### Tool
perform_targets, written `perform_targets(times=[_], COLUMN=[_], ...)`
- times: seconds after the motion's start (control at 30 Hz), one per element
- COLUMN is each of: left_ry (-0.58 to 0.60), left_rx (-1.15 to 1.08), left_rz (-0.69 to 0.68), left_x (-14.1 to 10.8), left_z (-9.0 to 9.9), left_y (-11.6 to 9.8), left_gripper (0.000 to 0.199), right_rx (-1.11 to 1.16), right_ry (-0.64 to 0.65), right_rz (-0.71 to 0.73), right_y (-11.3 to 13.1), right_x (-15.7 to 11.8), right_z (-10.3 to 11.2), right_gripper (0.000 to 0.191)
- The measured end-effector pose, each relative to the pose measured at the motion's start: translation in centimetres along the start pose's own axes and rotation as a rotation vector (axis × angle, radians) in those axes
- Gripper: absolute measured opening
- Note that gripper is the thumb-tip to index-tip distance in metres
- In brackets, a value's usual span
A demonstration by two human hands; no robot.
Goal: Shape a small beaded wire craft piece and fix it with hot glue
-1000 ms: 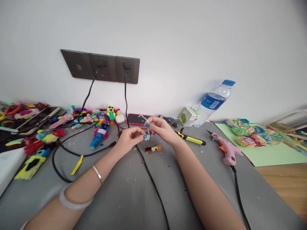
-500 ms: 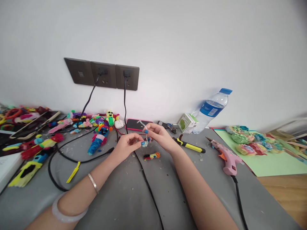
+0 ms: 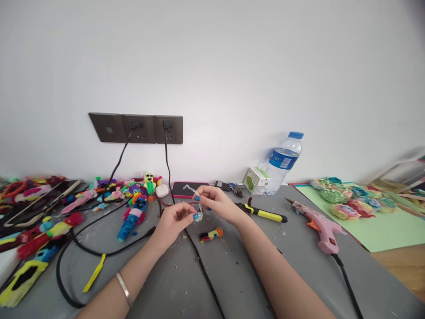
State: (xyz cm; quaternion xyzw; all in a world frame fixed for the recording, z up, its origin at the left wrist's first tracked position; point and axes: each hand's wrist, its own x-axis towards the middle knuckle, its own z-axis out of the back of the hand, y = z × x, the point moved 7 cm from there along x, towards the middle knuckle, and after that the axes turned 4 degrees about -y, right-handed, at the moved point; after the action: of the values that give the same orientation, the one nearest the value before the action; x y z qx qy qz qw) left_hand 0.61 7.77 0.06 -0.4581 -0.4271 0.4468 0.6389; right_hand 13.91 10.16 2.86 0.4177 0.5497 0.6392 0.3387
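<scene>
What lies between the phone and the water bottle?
A black fob, some keys and a green-and-white box lie between the phone and the bottle, in the head view.

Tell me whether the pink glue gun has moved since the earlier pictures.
No. The pink glue gun lies just left of the green sheet, nozzle toward the wall, as before; only the camera's view has shifted.

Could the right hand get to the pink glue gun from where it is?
Probably yes: the right hand would need to let go of the small glittery piece, but only bare tabletop and a yellow-handled tool seem to lie between.
</scene>
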Motion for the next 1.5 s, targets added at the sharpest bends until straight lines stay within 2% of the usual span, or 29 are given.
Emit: perform_targets(times=[0.23,0.57,0.93,1.5], left_ry=[-0.005,-0.009,0.015,0.000], left_rx=[-0.011,0.008,0.020,0.008], left_rz=[0.041,0.058,0.055,0.062], left_x=[0.1,0.3,0.0,0.1], left_z=[-0.2,0.0,-0.2,0.0], left_y=[-0.2,-0.2,-0.2,-0.4], left_gripper=[0.021,0.027,0.025,0.024], right_rx=[-0.009,-0.048,-0.057,-0.043], right_ry=[0.003,-0.015,-0.012,-0.015], right_rz=[0.012,-0.034,-0.029,-0.017], right_y=[0.4,1.3,0.4,0.8], right_x=[0.2,0.3,0.3,0.3], right_z=[-0.4,-0.1,-0.1,-0.2], right_gripper=[0.031,0.040,0.037,0.033])
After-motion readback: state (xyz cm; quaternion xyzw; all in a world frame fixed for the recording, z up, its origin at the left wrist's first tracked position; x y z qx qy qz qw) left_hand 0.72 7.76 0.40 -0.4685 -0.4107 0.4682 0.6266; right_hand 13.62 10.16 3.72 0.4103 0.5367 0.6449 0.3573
